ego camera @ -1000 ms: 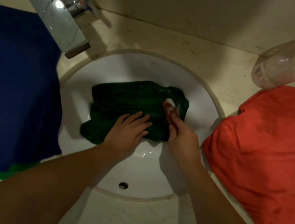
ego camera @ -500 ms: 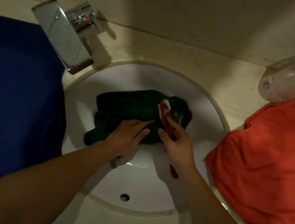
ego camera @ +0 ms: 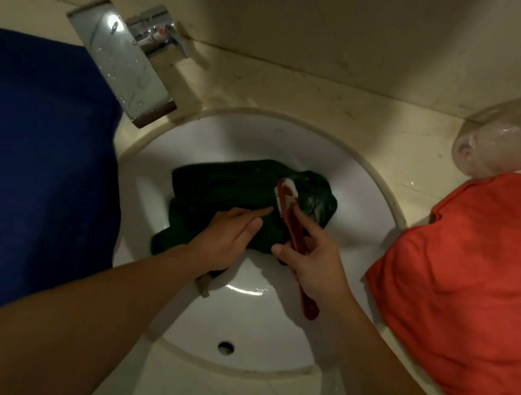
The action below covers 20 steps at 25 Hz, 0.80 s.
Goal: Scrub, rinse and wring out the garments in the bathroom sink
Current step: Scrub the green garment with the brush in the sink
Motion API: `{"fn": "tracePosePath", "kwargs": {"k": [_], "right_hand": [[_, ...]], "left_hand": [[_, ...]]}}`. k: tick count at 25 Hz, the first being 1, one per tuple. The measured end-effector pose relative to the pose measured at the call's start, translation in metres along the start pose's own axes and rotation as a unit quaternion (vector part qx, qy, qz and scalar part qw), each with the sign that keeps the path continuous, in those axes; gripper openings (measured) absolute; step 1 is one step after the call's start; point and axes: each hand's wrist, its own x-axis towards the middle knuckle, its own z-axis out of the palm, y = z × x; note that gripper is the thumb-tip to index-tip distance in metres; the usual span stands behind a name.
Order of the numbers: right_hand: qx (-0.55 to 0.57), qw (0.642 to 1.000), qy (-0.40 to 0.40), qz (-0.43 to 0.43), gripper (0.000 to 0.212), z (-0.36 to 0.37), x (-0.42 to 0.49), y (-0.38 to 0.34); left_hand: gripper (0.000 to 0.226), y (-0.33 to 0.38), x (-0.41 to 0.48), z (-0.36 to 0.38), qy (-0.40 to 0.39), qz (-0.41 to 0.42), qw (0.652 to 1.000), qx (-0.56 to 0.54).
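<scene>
Both busy: left hand [ego camera: 227,237] flat, pinning green garment [ego camera: 229,188] in sink [ego camera: 374,196] so right hand [ego camera: 317,263], closed on red brush [ego camera: 288,209], can scrub w/o bunching

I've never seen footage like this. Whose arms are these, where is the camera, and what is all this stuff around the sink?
There is no machine here: a person wears a camera on the head, looking down at their own two arms. The left hand presses a dark green garment flat in the white sink. The right hand holds a red brush, its head resting on the cloth. The tap sits at upper left; no water is seen running. On the counter, a blue cloth lies left of the sink, an orange cloth right, with a clear bottle lying on its side behind it.
</scene>
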Motion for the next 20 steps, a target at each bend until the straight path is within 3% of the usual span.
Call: {"fn": "tracePosePath", "kwargs": {"k": [5, 9, 14, 16, 20], "right_hand": [[-0.044, 0.998, 0.037, 0.014, 0.066, -0.016, -0.012, -0.016], [-0.062, 0.993, 0.098, 0.036, 0.058, -0.054, -0.030, -0.027], [-0.243, 0.955, 0.163, 0.053, 0.064, -0.052, -0.031, -0.046], [-0.259, 0.948, 0.183, 0.034, 0.063, -0.037, -0.032, -0.050], [-0.224, 0.967, 0.117, 0.030, 0.057, 0.005, -0.022, -0.043]], "left_hand": [[0.064, 0.015, -0.009, -0.009, -0.045, 0.005, 0.993, 0.109], [0.069, 0.023, -0.013, -0.007, -0.078, 0.027, 0.964, 0.254], [0.079, 0.012, -0.016, -0.005, -0.074, 0.016, 0.927, 0.367], [0.080, 0.019, -0.020, 0.000, -0.085, 0.015, 0.925, 0.370], [0.073, 0.022, -0.021, -0.012, -0.021, 0.012, 0.928, 0.372]]}}
